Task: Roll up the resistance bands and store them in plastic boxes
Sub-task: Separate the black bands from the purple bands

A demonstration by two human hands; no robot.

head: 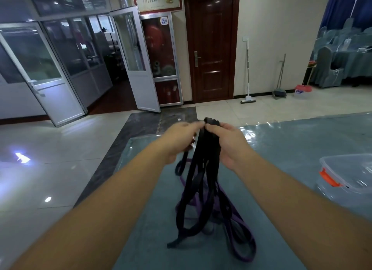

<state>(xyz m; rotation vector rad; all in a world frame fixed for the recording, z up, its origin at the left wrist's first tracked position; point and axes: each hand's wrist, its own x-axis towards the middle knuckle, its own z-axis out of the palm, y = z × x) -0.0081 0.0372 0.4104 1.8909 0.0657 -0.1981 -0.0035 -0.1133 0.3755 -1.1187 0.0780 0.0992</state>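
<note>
Both hands meet at the top of the long black rubber resistance band [203, 169]: my left hand [179, 141] and right hand [227, 143] pinch its upper fold together; its length hangs straight down towards me onto the grey-blue surface [281, 149], tangled there with a purple band [237, 247]; I judge the clear plastic box with the orange latch [348, 169] nearer my right hand.

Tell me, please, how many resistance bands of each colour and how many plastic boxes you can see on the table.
Black resistance band, held up by left hand and right hand: 1, as far as the tangle shows
Purple resistance band: 1
Plastic box, clear with an orange latch: 1
Total: 3
</note>
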